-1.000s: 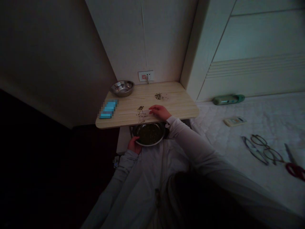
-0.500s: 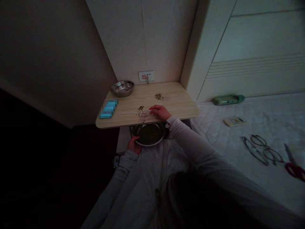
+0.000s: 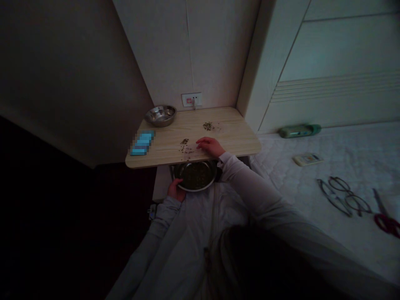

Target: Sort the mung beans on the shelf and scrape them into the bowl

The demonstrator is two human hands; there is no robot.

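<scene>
Below the table's front edge, a round metal bowl (image 3: pixel 190 188) rests against my lap, holding dark, small bits flecked with lighter ones. My left hand (image 3: pixel 176 189) grips its left rim, thumb over the edge. Above the wooden table (image 3: pixel 162 150), my right hand (image 3: pixel 211 146) is stretched leftward with its fingers loosely bent and slightly apart; I see nothing held. Just left of its fingertips lies a scatter of small dark bits (image 3: pixel 184 142), with a pale, faint patch beside it. Another small pile of dark bits (image 3: pixel 207 126) lies farther back.
A second metal bowl (image 3: pixel 160 116) stands at the table's back left, near a blurred-out blue-screened object (image 3: pixel 143 143). A wall socket (image 3: pixel 191 99) sits behind. On the bed at right are a green bottle (image 3: pixel 299 131), a pale remote (image 3: pixel 308 159), glasses (image 3: pixel 346 196) and red-handled scissors (image 3: pixel 386 224).
My right hand's fingers have shifted very slightly, and a small bright glint at their tips no longer shows. My left hand and the bowl stay in place.
</scene>
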